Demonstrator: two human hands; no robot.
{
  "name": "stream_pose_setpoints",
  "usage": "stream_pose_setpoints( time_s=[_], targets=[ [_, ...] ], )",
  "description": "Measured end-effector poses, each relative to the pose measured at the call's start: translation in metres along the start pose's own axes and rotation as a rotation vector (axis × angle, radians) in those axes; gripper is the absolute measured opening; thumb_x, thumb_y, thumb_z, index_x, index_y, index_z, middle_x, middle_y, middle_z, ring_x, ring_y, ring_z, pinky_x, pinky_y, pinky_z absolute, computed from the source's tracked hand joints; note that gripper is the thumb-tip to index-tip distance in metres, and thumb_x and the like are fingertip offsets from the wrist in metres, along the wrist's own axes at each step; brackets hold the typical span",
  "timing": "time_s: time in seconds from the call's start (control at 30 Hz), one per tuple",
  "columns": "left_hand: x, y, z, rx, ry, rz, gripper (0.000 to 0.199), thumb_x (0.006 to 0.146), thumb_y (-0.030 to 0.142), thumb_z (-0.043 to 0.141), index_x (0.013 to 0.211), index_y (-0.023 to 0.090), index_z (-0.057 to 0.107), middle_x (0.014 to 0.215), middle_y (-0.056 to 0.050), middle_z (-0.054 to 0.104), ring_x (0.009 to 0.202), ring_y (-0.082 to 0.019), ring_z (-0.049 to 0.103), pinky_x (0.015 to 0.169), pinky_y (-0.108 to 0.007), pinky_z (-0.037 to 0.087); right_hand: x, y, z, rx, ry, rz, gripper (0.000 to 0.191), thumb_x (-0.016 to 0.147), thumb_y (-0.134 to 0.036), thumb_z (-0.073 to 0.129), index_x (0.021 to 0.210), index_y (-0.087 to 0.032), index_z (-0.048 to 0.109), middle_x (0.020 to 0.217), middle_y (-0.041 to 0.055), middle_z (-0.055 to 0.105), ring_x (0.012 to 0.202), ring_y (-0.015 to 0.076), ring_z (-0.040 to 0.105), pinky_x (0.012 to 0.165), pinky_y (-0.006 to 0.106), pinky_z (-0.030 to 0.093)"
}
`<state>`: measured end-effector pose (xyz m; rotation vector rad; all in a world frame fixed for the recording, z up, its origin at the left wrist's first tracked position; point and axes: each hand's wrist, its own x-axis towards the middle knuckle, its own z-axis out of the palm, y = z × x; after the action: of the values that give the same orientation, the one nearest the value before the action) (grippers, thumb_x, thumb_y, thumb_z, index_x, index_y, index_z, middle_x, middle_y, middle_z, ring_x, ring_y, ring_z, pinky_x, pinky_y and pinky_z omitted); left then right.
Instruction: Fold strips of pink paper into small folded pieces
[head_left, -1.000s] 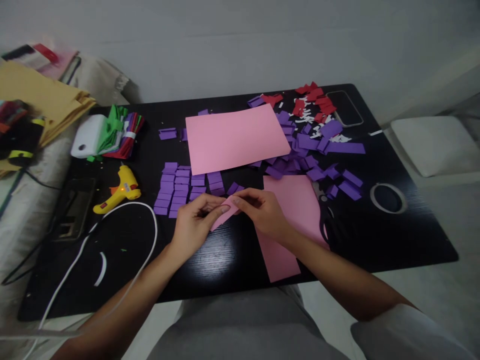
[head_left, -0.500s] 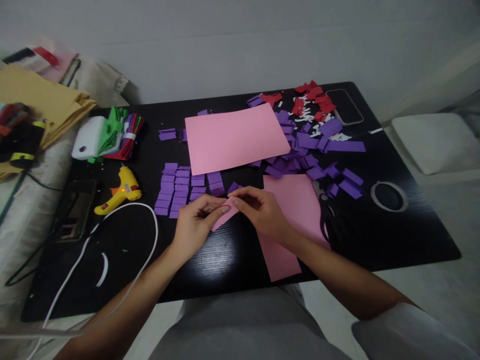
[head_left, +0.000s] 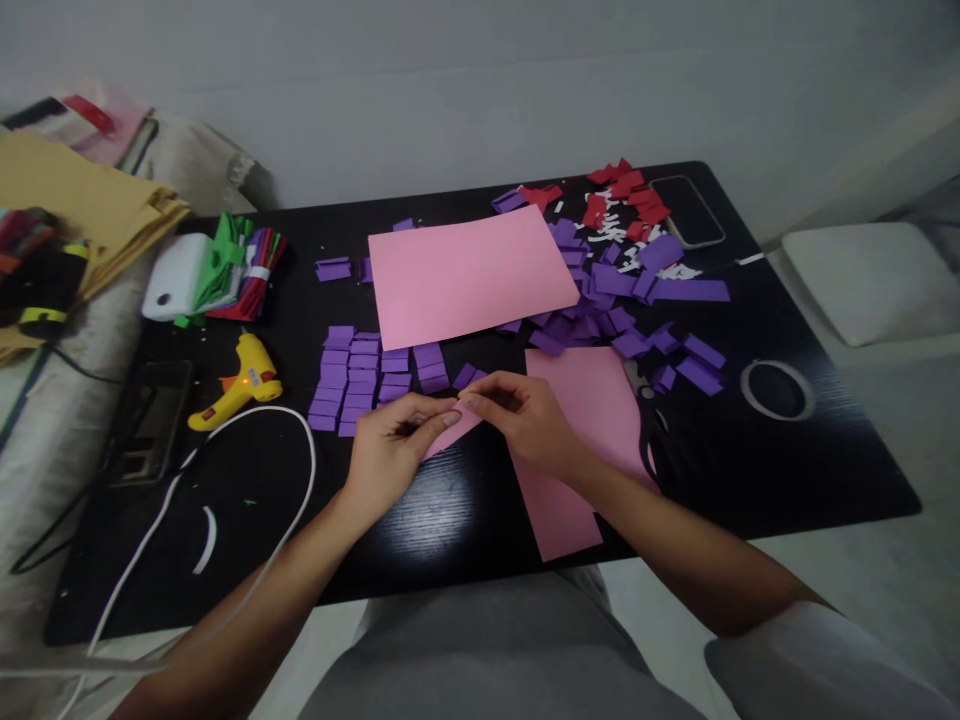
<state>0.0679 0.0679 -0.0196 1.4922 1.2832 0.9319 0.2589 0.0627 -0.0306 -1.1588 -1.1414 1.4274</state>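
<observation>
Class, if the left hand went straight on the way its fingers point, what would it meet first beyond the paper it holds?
Probably the right hand, which grips the same small pink paper, though depth is hard to judge here.

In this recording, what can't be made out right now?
Head view:
Small pink paper: partly covered by left grip and right grip.
Purple pieces: some partly hidden beneath pink sheet.
Scissors: handles blend into black tabletop.
Glue gun: label too small to read.
Tan paper: cut off by left edge.
</observation>
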Motion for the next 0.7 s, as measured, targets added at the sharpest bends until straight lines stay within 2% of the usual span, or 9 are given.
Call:
stream_pose_setpoints(
  time_s=[0.23, 0.37, 0.5, 0.7],
  targets=[
    [0.0007, -0.0009, 0.0, 0.008, 0.002, 0.018, 0.014, 0.083, 0.035, 0.083, 0.09, 0.023, 0.083, 0.084, -0.002, 0.082, 0.069, -0.015, 0.071, 0.067, -0.027, 0.058, 0.0016, 0.0028, -0.0001, 0.021, 0.009, 0.025, 0.02, 0.083, -0.04, 0.082, 0.09, -0.021, 0.079, 0.093, 0.0029, 0.079, 0.09, 0.0181, 0.073, 0.088, 0.034, 0.059],
    [0.0013, -0.0014, -0.0013, 0.007, 0.017, 0.014, 0.014, 0.083, 0.035, 0.083, 0.089, 0.023, 0.082, 0.082, -0.002, 0.081, 0.068, -0.015, 0.07, 0.065, -0.026, 0.057, 0.0024, 0.0011, -0.0011, -0.004, -0.041, 0.032, 0.025, 0.085, -0.046, 0.08, 0.089, -0.021, 0.079, 0.088, 0.002, 0.078, 0.08, 0.016, 0.07, 0.079, 0.031, 0.059],
    [0.0012, -0.001, -0.0012, -0.001, 0.011, 0.001, 0.016, 0.083, 0.036, 0.082, 0.089, 0.022, 0.081, 0.08, -0.002, 0.08, 0.065, -0.014, 0.068, 0.062, -0.025, 0.055, 0.0017, 0.0002, -0.0008, -0.019, -0.021, 0.014, 0.03, 0.083, -0.051, 0.081, 0.085, -0.021, 0.078, 0.081, 0.0012, 0.076, 0.071, 0.015, 0.068, 0.072, 0.03, 0.058],
    [0.0018, -0.0035, -0.0014, -0.033, 0.012, -0.021, 0.018, 0.082, 0.037, 0.083, 0.088, 0.02, 0.079, 0.076, -0.001, 0.077, 0.063, -0.013, 0.065, 0.059, -0.024, 0.052, 0.0011, 0.0001, 0.002, -0.005, 0.007, 0.043, 0.031, 0.08, -0.051, 0.083, 0.085, -0.02, 0.079, 0.082, 0.0021, 0.077, 0.072, 0.015, 0.069, 0.072, 0.029, 0.059]
  ],
)
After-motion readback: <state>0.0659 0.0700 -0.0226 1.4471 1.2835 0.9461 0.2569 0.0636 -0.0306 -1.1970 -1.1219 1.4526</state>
